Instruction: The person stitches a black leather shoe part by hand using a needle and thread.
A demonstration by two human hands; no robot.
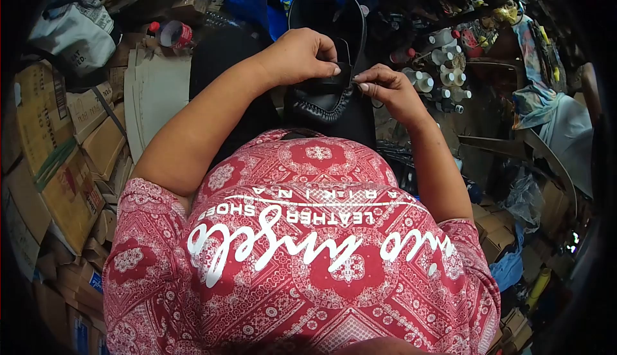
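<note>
A black leather shoe (324, 107) with a puckered, stitched seam round its toe rests on my lap, toe towards me. My left hand (299, 56) bends over the shoe from the left, thumb and fingers closed at the edge of its smooth upper panel. At the right side of that seam, my right hand (390, 91) is closed in a pinch. Whatever lies between its fingertips is too small to make out. A thin pale line, perhaps thread, curves beside my left fingers.
Several small bottles with white caps (443, 65) stand to the right. Flattened cardboard (58, 136) is piled on the left, near a grey bag (74, 36) and a red-labelled plastic bottle (175, 34). Crumpled clear plastic (527, 194) lies at the far right.
</note>
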